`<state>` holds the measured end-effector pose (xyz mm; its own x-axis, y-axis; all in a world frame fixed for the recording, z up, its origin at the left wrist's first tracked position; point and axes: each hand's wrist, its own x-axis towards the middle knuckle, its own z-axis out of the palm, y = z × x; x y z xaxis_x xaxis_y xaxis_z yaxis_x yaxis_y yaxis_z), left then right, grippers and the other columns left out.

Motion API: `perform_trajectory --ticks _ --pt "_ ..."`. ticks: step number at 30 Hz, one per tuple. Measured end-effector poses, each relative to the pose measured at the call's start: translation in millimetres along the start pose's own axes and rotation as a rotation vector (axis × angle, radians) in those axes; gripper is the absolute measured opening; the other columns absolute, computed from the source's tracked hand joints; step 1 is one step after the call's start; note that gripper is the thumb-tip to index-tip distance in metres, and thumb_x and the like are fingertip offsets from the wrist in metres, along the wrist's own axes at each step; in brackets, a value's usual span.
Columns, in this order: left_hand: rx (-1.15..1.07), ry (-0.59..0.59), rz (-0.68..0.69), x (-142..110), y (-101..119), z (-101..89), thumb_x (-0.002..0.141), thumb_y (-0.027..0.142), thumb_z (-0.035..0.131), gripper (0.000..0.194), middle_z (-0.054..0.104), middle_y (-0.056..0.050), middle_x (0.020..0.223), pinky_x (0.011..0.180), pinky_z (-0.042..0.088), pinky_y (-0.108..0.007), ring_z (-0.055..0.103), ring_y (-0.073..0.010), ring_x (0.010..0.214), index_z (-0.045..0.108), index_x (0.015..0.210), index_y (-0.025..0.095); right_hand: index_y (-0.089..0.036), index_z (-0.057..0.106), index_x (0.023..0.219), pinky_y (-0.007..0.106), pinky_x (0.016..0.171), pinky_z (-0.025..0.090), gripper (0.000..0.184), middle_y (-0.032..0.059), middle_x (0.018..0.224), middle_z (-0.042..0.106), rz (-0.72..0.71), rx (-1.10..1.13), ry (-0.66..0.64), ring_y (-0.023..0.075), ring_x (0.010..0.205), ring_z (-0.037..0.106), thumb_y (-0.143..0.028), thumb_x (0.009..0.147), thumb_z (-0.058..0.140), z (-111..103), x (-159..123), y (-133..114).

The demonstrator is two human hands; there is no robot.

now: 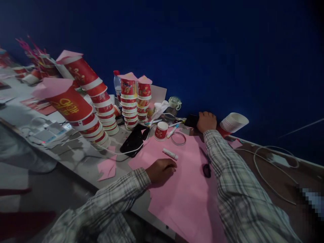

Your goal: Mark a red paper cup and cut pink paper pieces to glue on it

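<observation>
My left hand (162, 169) rests knuckles-up on a large pink paper sheet (182, 189), fingers curled under; nothing shows in it. A white glue stick (170, 154) lies just beyond it. My right hand (207, 121) reaches to the table's far edge by the blue wall, fingers closed round a small black object (191, 120). A stack of cups (231, 123) lying on its side is right of that hand. Black scissors (206, 165) lie on the pink sheet beside my right sleeve. A single red and white cup (161, 131) stands upright, and a clear tape ring (178, 138) lies near it.
Tall stacks of red cups topped with pink paper (129, 101) (144, 99) (83, 111) stand at the left. A black phone (134, 141) with a white cable, pink scraps (107, 168), a water bottle (116, 82), a jar (174, 103) and a looping white cable (268, 168) lie about.
</observation>
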<state>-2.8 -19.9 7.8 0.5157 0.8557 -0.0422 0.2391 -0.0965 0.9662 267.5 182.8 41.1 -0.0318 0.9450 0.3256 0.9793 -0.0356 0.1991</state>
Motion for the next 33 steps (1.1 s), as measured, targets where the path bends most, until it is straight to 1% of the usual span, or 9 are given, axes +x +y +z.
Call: perform_trajectory --ticks 3,7,11,14,17,20,24,29,33 --pt "0.018 -0.005 -0.001 -0.2 0.4 -0.9 0.085 0.022 0.053 0.023 0.070 -0.006 0.087 0.067 0.047 -0.024 0.060 -0.0131 0.074 0.069 0.098 0.012 -0.004 0.055 0.125 0.041 0.093 0.035 0.039 0.0222 0.118 0.058 0.058 -0.019 -0.047 0.0311 0.112 0.050 -0.016 0.092 0.038 4.6 -3.0 -0.2" --pt "0.056 0.007 0.042 -0.6 0.2 -1.7 0.085 0.022 0.052 0.023 0.071 -0.006 0.089 0.069 0.048 -0.025 0.061 -0.0137 0.075 0.069 0.098 0.012 -0.007 0.064 0.113 0.040 0.089 0.038 0.034 0.0222 0.120 0.055 0.008 -0.039 -0.141 0.0325 0.114 0.049 -0.016 0.091 0.039 2.6 0.2 6.6" --pt "0.089 0.014 0.088 -0.5 -0.1 -2.1 0.084 0.019 0.051 0.023 0.072 -0.007 0.092 0.075 0.050 -0.026 0.064 -0.0157 0.082 0.069 0.097 0.013 -0.010 0.064 0.115 0.037 0.083 0.043 0.034 0.0208 0.119 0.058 -0.056 -0.024 -0.225 0.0284 0.105 0.057 -0.018 0.093 0.039 -10.6 4.9 12.8" --pt "0.057 0.019 0.062 -0.6 1.0 -1.0 0.083 0.019 0.051 0.022 0.072 -0.007 0.089 0.073 0.051 -0.026 0.065 -0.0156 0.079 0.069 0.095 0.013 -0.011 0.061 0.119 0.036 0.080 0.044 0.036 0.0198 0.114 0.063 -0.075 -0.018 -0.214 0.0257 0.099 0.060 -0.017 0.094 0.037 -28.1 7.8 13.6" --pt "-0.015 0.046 0.058 1.0 2.1 -1.0 0.084 0.020 0.051 0.021 0.071 -0.007 0.085 0.069 0.051 -0.026 0.065 -0.0152 0.075 0.068 0.093 0.013 -0.010 0.059 0.121 0.038 0.082 0.042 0.037 0.0208 0.114 0.064 -0.138 -0.049 -0.114 0.0284 0.104 0.057 -0.015 0.095 0.033 -54.8 10.9 12.6" --pt "-0.080 0.104 0.121 5.9 2.0 -5.7 0.084 0.024 0.054 0.020 0.070 -0.007 0.086 0.072 0.052 -0.027 0.064 -0.0149 0.076 0.067 0.093 0.013 -0.014 0.060 0.121 0.038 0.084 0.037 0.038 0.0173 0.111 0.066 -0.309 -0.126 -0.038 0.0280 0.105 0.056 -0.014 0.095 0.032 -91.3 12.9 10.5" --pt "-0.142 0.284 0.219 13.3 5.7 -17.2 0.088 0.029 0.053 0.021 0.067 -0.006 0.087 0.069 0.052 -0.026 0.062 -0.0129 0.072 0.063 0.099 0.015 -0.019 0.054 0.131 0.039 0.082 0.034 0.043 0.0147 0.111 0.066 -0.519 -0.261 0.034 0.0280 0.102 0.055 -0.011 0.096 0.030 -148.1 10.3 7.1" --pt "-0.005 0.535 0.491 22.0 34.7 -33.3 0.091 0.031 0.052 0.026 0.062 -0.011 0.110 0.089 0.051 -0.035 0.062 -0.0193 0.096 0.059 0.111 0.017 -0.022 0.056 0.129 0.044 0.090 0.033 0.039 0.0109 0.105 0.066 -0.636 -0.229 0.144 0.0273 0.106 0.054 -0.016 0.100 0.031 -214.7 -5.2 -4.2" --pt "0.130 0.740 0.669 46.2 64.2 -52.6 0.087 0.035 0.061 0.043 0.054 -0.017 0.130 0.116 0.032 -0.045 0.046 -0.0284 0.131 0.053 0.124 0.014 -0.021 0.060 0.121 0.044 0.089 0.037 0.035 0.0091 0.100 0.066 -0.765 -0.332 0.164 0.0244 0.099 0.055 -0.017 0.100 0.031 -248.6 -27.9 -29.5"
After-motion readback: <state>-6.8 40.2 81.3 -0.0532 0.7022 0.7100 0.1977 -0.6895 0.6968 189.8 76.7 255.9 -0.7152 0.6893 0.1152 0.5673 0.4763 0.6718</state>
